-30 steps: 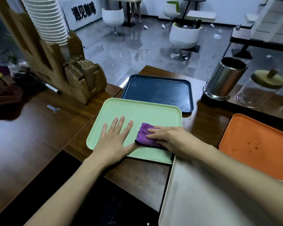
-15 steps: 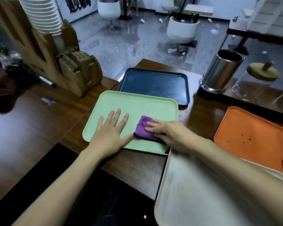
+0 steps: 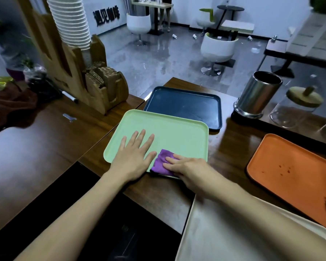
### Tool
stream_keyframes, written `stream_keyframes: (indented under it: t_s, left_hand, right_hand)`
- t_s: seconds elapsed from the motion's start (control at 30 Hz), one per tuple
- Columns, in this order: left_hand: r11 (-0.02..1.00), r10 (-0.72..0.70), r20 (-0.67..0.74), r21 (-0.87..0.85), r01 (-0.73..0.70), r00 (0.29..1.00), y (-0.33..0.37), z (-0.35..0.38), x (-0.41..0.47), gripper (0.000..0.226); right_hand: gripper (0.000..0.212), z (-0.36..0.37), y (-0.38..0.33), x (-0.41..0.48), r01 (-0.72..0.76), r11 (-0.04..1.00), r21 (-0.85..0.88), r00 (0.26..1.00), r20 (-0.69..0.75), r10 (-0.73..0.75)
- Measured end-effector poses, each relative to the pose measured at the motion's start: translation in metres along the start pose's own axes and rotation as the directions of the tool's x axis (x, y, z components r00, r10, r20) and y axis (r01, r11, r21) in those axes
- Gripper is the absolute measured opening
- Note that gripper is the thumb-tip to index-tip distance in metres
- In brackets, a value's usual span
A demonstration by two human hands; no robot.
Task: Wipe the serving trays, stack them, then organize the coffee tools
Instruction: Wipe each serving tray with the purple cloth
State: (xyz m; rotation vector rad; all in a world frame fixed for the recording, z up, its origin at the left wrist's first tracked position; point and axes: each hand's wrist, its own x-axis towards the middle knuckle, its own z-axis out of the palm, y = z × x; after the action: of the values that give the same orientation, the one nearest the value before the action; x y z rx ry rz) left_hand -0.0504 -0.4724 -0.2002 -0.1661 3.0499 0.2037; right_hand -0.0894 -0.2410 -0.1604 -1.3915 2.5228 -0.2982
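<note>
A light green tray (image 3: 177,132) lies on the wooden counter in front of me. My left hand (image 3: 135,157) rests flat on its near left part, fingers straight and spread. My right hand (image 3: 188,167) presses a folded purple cloth (image 3: 161,162) onto the tray's near edge with straight fingers. Behind the green tray lies a dark blue tray (image 3: 184,106). An orange tray (image 3: 294,172) with dark specks sits at the right. A cream tray (image 3: 224,234) lies nearest me, partly under my right forearm.
A steel canister (image 3: 257,94) and a glass jar with a wooden lid (image 3: 299,102) stand at the back right. A wooden cup-and-sleeve holder (image 3: 94,80) with stacked white cups stands at the back left. A marker (image 3: 69,96) and a small metal piece (image 3: 69,117) lie on the counter.
My right hand has slid the purple cloth nearer, to the green tray's near edge. My left hand stays flat on the tray. The camera view shifted.
</note>
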Motion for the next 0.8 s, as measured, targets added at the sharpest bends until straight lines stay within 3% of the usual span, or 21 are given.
stream_keyframes:
  t_s: [0.33,0.53,0.6,0.7,0.8]
  left_hand:
    - [1.000,0.019,0.002,-0.004,-0.019,1.000,-0.003,-0.001,0.000,0.057]
    - [0.999,0.036,0.021,0.011,-0.036,0.999,-0.002,-0.004,-0.004,0.058]
    - [0.999,0.043,0.029,0.014,-0.044,0.999,-0.002,-0.005,-0.003,0.058]
    - [0.999,0.047,0.030,0.026,-0.048,0.998,-0.004,-0.003,-0.002,0.058]
    - [0.998,0.067,0.023,0.017,-0.067,0.998,-0.005,-0.001,-0.001,0.058]
  right_hand:
    - [0.047,-0.009,0.009,-0.025,-0.058,0.997,-0.042,0.998,-0.026,0.057]
    - [0.030,-0.014,0.050,0.024,-0.381,0.893,-0.241,0.909,-0.272,0.315]
    - [0.028,-0.021,0.060,0.039,-0.428,0.869,-0.248,0.884,-0.314,0.345]
    - [0.026,-0.021,0.070,0.060,-0.423,0.876,-0.233,0.873,-0.363,0.325]
    - [0.032,-0.012,0.064,0.084,-0.299,0.927,-0.226,0.926,-0.304,0.224]
